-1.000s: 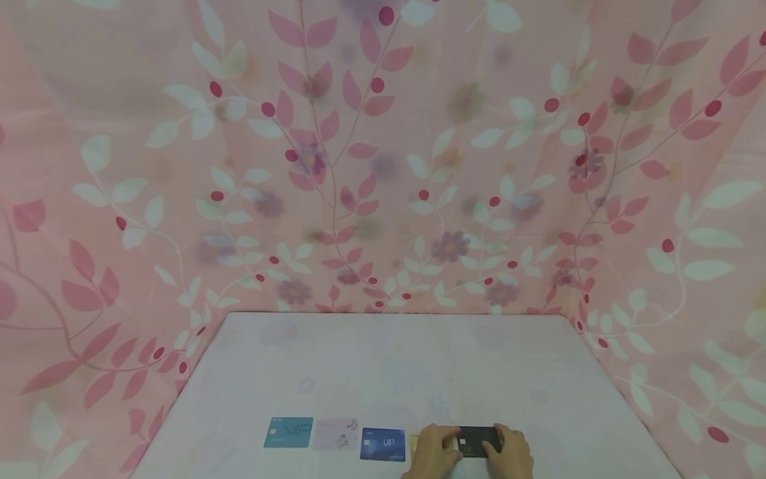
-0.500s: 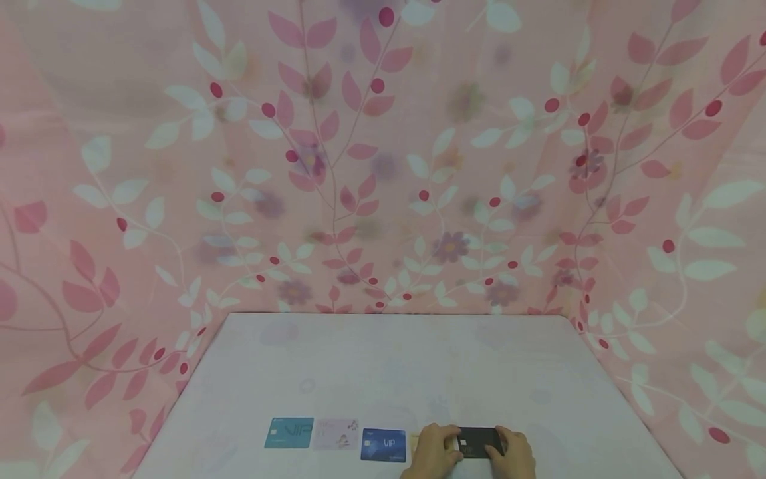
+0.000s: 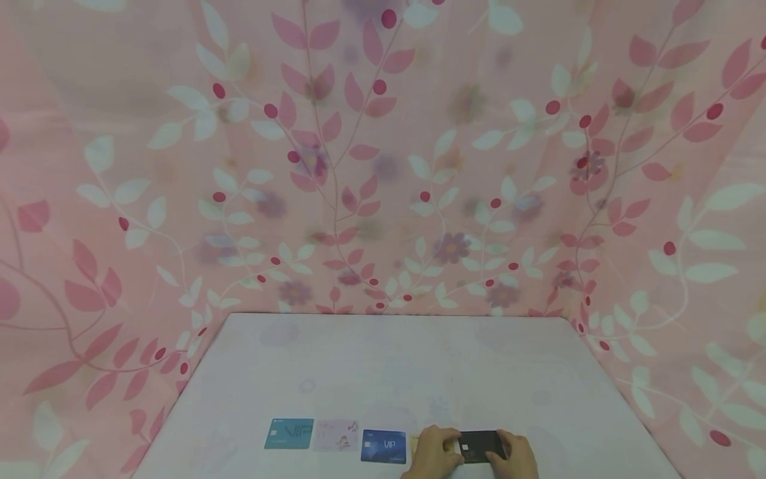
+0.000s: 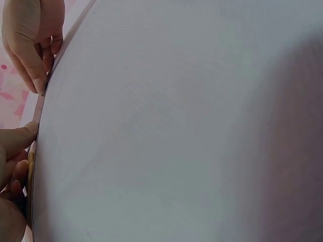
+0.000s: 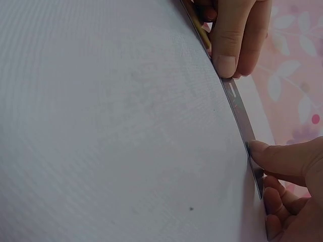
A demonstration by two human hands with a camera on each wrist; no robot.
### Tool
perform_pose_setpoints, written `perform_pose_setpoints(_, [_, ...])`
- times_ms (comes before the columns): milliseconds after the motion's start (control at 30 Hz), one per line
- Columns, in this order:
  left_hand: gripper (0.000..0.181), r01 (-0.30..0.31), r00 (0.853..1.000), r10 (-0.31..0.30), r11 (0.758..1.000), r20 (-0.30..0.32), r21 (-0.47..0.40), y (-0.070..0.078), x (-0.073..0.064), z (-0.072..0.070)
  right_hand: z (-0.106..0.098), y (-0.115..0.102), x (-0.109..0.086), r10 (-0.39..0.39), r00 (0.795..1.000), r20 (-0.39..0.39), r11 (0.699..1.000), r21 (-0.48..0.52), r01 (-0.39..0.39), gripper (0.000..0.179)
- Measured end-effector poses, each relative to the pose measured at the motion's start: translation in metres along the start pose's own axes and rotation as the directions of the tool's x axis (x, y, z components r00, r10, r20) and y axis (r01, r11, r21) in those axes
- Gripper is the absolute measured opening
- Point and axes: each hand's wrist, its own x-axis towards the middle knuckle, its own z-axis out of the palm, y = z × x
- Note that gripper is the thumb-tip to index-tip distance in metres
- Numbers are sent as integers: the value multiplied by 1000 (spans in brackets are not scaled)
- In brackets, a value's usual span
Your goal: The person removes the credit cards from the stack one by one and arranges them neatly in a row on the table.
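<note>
A black card with a chip (image 3: 481,446) lies flat on the white table between my two hands. My left hand (image 3: 432,455) pinches it at its left corners, thumb on the near side and forefinger on the far side. At the other end my right hand (image 3: 518,456) grips its right edge the same way. Under my left hand lies a gold-yellow card (image 3: 414,449), mostly hidden. The right wrist view shows the black card (image 5: 239,111) edge-on, with the right thumb (image 5: 258,149) against it.
Left of the hands, a blue VIP card (image 3: 383,446), a pale pink card (image 3: 336,434) and a teal VIP card (image 3: 289,434) lie in a row. The white tabletop (image 3: 395,359) stretches behind them to a pink leaf-patterned cloth (image 3: 383,199).
The black card has shifted slightly right and toward me, and the right hand has moved with it. The left hand has stayed nearly still; the other cards keep their places.
</note>
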Motion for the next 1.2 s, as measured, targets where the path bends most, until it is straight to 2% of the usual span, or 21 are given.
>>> perform_pose_setpoints(367, [38,-18,1000,18,1000,24,-17,-4,-1,0,0,1,-1,64,997,46,998,19,-65,59])
perform_pose_setpoints(767, [37,-38,999,38,999,-1,-14,-4,-1,-2,-4,-2,-3,25,999,36,1000,13,-26,57])
perform_pose_setpoints(967, [42,-105,995,105,994,0,12,-2,0,-7,-3,3,0,34,999,42,999,32,-35,60])
perform_pose_setpoints(1133, [40,-121,993,121,993,14,7,-6,-2,-6,-1,5,-3,22,999,38,999,38,-23,62])
perform_pose_setpoints(1200, [39,-156,988,156,988,4,3,-8,-3,-5,-1,5,-4,16,999,33,999,41,-17,62])
